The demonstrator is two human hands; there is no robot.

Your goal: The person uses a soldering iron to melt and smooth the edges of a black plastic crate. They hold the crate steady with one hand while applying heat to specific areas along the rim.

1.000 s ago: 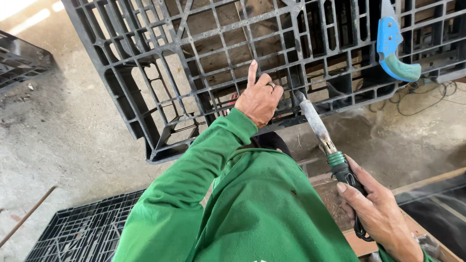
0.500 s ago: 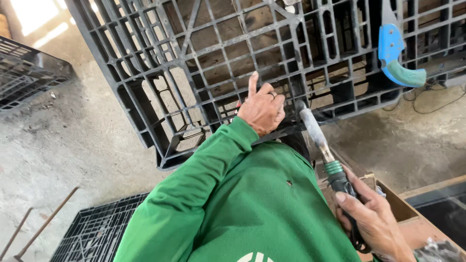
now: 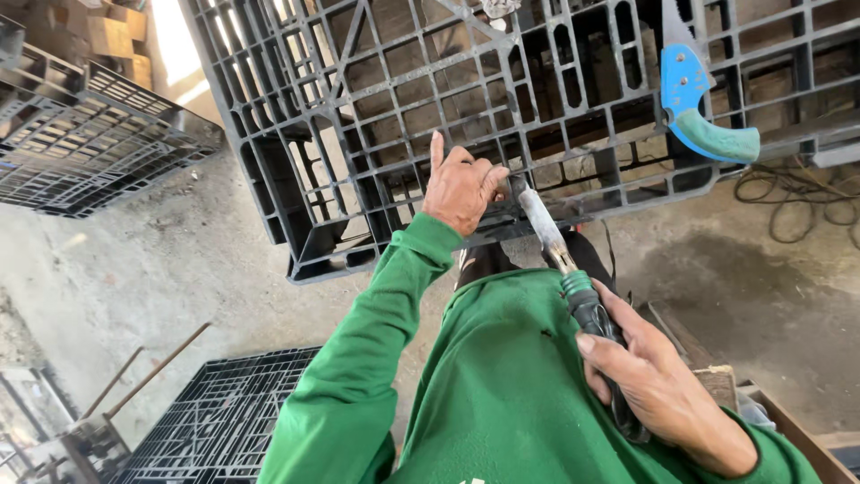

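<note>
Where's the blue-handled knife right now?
In the head view, upper right: the blue-handled knife is stuck through the black plastic pallet, right of the heat tool.

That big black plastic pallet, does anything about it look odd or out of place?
Yes. A blue-handled knife is stuck through the black plastic grid pallet at upper right, handle hanging out. The pallet also sits tilted, not flat on the concrete floor.

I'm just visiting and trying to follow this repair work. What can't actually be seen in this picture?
- Head view: the tip of the metal-barrelled tool meets the black plastic pallet beside the left hand, whose fingers hide the contact spot.
- The tool's lower handle is covered by the right hand.
- The blue-handled tool has its blade cut off by the top edge.
- The cables run off the right edge.
</note>
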